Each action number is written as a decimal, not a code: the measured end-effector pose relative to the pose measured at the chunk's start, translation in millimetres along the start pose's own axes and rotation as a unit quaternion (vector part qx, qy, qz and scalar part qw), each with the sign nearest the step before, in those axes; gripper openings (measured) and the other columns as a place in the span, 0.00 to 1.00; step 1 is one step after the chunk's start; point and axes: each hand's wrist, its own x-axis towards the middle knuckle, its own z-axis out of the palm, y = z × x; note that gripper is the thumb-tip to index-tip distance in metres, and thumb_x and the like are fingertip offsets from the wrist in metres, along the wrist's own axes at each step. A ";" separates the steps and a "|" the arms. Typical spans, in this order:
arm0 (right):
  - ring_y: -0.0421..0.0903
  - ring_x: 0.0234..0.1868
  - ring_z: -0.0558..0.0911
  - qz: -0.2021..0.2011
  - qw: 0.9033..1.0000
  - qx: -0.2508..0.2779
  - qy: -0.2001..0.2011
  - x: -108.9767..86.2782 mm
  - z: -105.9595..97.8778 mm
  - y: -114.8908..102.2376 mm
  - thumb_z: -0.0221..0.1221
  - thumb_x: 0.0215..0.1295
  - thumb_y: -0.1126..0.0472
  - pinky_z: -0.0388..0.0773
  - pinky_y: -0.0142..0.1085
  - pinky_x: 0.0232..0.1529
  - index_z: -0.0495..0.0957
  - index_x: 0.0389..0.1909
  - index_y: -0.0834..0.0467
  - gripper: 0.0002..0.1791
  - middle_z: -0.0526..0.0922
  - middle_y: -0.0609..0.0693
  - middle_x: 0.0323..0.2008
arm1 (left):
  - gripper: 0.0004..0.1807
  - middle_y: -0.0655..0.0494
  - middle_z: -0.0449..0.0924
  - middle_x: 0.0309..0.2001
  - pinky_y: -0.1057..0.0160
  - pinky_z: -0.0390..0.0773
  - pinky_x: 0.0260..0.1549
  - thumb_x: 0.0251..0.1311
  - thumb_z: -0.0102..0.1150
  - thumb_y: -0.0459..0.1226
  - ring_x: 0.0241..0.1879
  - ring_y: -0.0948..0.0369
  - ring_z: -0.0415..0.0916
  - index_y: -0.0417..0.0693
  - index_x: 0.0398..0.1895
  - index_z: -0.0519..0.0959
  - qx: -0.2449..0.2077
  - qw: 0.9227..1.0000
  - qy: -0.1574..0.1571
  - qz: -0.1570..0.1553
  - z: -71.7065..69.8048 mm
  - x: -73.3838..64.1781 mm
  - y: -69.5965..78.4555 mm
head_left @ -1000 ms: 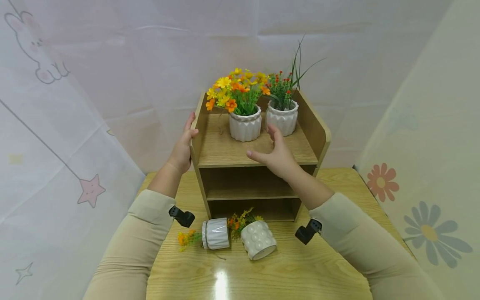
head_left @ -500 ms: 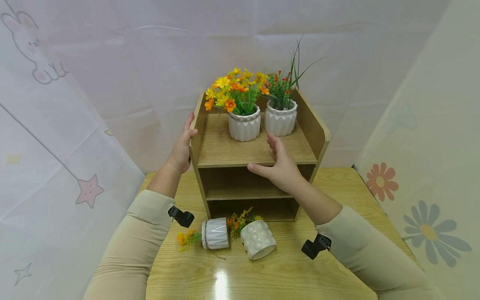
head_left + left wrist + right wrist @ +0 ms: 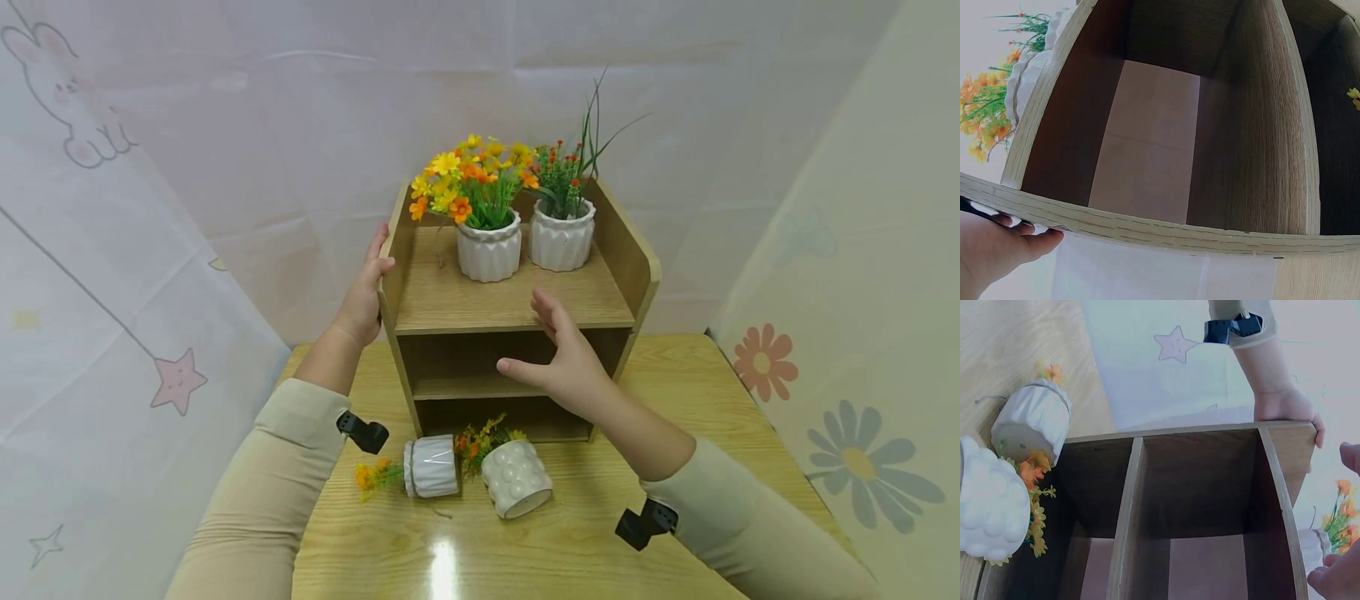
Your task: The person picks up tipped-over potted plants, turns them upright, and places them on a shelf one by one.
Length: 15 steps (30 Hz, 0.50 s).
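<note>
My left hand (image 3: 362,304) rests against the outer left side of a small wooden shelf (image 3: 513,304), its fingers reaching up along the panel. In the left wrist view, this hand (image 3: 1000,253) touches the panel's edge. My right hand (image 3: 572,367) is in the air in front of the shelf, thumb and fingers spread, holding nothing. On the top board stand two white ribbed pots, one with yellow and orange artificial flowers (image 3: 489,252), the other with red-berried greenery and long grass (image 3: 562,242). Both pots are upright, side by side.
Before the shelf, two potted flowers lie tipped over on the wooden table (image 3: 600,550): a white ribbed pot (image 3: 431,467) and a white bubble-textured pot (image 3: 517,479). Printed cloth (image 3: 825,275) encloses the table at the back and sides.
My right hand has drawn back and down from beside the pots on the top board, its fingers still spread. The left hand and all pots have stayed where they were.
</note>
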 end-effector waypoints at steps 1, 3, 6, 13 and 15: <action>0.54 0.77 0.54 -0.003 1.000 -0.002 0.000 -1.7 0.5 0.0 0.71 0.55 0.53 0.52 0.52 0.74 0.44 0.78 0.55 0.57 0.51 0.55 0.77 | 0.39 0.69 0.26 0.79 0.40 0.34 0.72 0.65 0.29 0.43 0.78 0.56 0.25 0.70 0.79 0.34 -0.003 1.000 0.000 0.000 0.1 0.1 0.1; 0.53 0.77 0.53 -0.009 1.000 -0.006 0.000 -5.0 1.4 0.3 0.71 0.54 0.54 0.51 0.51 0.75 0.44 0.78 0.55 0.57 0.52 0.55 0.77 | 0.39 0.69 0.26 0.79 0.40 0.36 0.72 0.65 0.29 0.43 0.78 0.55 0.28 0.70 0.79 0.34 -0.007 1.000 0.000 0.000 0.2 0.2 0.3; 0.53 0.77 0.53 -0.009 1.000 -0.009 -0.003 -9.9 2.5 2.3 0.71 0.54 0.54 0.51 0.52 0.75 0.45 0.78 0.55 0.57 0.53 0.56 0.77 | 0.39 0.68 0.27 0.79 0.40 0.38 0.72 0.65 0.30 0.43 0.78 0.55 0.30 0.70 0.79 0.34 -0.010 1.000 0.000 0.001 -0.1 1.4 -0.1; 0.55 0.76 0.54 -0.001 1.000 -0.004 -0.010 -18.8 9.7 16.1 0.72 0.53 0.55 0.53 0.53 0.74 0.47 0.77 0.56 0.56 0.54 0.57 0.76 | 0.39 0.69 0.26 0.79 0.40 0.36 0.72 0.65 0.29 0.43 0.78 0.55 0.28 0.71 0.79 0.34 -0.008 1.000 0.000 0.000 -0.8 1.6 -0.3; 0.56 0.76 0.54 0.005 1.000 -0.001 -0.014 -21.3 13.1 22.1 0.72 0.53 0.55 0.53 0.54 0.74 0.48 0.77 0.56 0.55 0.55 0.58 0.76 | 0.39 0.69 0.27 0.79 0.40 0.37 0.72 0.65 0.29 0.42 0.78 0.55 0.29 0.73 0.78 0.34 -0.011 1.000 -0.001 -0.004 -0.9 1.4 -0.2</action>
